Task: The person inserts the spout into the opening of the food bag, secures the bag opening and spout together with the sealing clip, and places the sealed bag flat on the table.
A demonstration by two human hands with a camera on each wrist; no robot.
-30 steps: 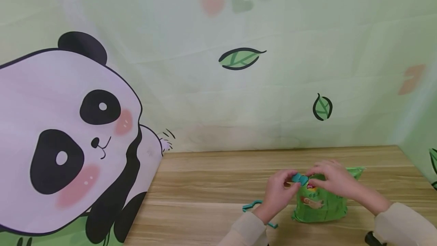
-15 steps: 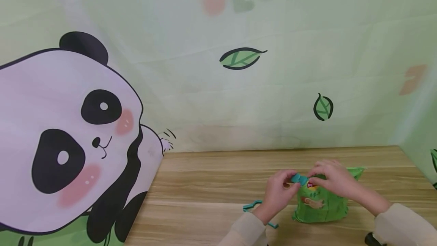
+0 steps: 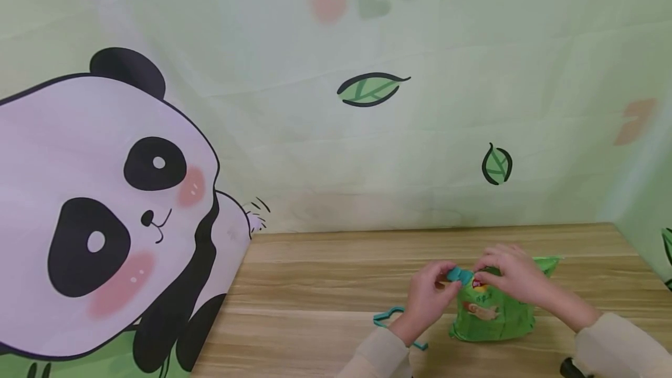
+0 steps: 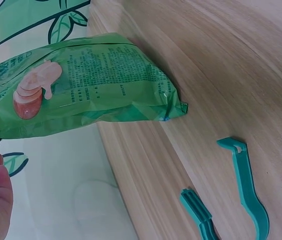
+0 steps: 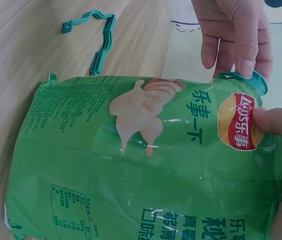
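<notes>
A green Lay's chip bag [image 3: 496, 314] stands on the table, its printed front toward me in the head view. My left hand [image 3: 426, 299] pinches a small teal plastic piece with rounded ends [image 3: 458, 275] at the bag's upper left corner. In the right wrist view, that teal piece [image 5: 256, 82] sits over the corner, under the left thumb [image 5: 246, 42]. My right hand [image 3: 511, 273] grips the bag's top edge, with its thumb [image 5: 276, 120] pressed beside the logo. The other right fingers are mostly hidden behind the bag.
A long, bent teal plastic strip [image 5: 104, 37] lies on the wooden table [image 3: 315, 284] left of the bag, partly covered by the left forearm in the head view. Behind the table hangs a pale green panda-print cloth [image 3: 294, 150]. A black object [image 3: 572, 368] shows below the right sleeve.
</notes>
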